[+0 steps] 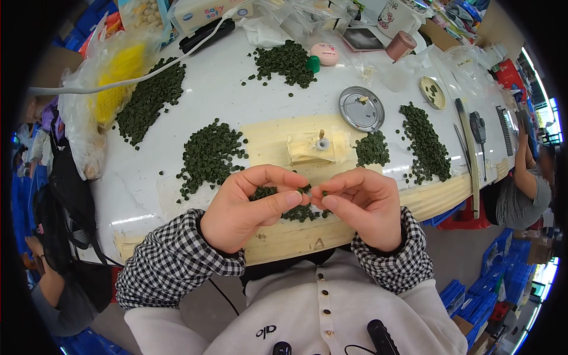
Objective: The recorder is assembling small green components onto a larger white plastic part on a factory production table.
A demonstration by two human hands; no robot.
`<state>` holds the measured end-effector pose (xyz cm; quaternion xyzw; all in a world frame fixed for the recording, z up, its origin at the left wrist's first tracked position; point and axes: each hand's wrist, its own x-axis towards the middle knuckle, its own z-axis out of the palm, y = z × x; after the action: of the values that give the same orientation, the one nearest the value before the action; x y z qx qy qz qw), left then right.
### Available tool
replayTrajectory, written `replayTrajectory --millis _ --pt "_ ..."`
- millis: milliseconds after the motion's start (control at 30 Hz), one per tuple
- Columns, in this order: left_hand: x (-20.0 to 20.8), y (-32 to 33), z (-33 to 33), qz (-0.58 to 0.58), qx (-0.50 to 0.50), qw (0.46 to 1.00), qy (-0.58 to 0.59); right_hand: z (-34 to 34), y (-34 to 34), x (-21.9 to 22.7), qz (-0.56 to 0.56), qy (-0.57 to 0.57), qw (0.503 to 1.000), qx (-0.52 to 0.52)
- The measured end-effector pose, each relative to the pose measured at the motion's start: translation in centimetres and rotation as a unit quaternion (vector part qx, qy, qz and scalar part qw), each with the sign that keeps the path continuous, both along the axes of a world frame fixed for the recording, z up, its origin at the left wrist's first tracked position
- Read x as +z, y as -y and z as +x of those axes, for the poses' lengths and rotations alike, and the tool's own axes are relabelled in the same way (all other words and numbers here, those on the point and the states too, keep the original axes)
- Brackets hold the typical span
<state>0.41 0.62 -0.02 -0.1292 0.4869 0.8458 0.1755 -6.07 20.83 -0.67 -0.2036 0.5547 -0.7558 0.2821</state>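
Note:
My left hand and my right hand meet fingertip to fingertip above the near edge of the table. A small dark green piece is pinched in the left fingers. Another small dark green piece shows between the right thumb and forefinger; their exact shape is too small to tell. Below and behind the hands lies a heap of such pieces, partly hidden. Just beyond stands a tape-covered block with a small metal fitting and a short brown peg on top.
More green heaps lie at left, far left, back and right. A round metal lid sits behind the block. Tweezers, a long flat strip and a caliper lie at right. A white cable crosses the left.

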Motion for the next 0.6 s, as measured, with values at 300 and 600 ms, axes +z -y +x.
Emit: replayTrajectory --millis 300,600 --pt "-0.5 -0.1 0.2 0.006 -0.008 1.000 -0.007 -0.5 1.0 -0.3 0.061 -0.259 0.963 -0.042" --pt "-0.9 0.1 0.3 0.018 0.000 1.000 -0.021 -0.4 1.0 -0.4 0.060 -0.249 0.966 -0.026"
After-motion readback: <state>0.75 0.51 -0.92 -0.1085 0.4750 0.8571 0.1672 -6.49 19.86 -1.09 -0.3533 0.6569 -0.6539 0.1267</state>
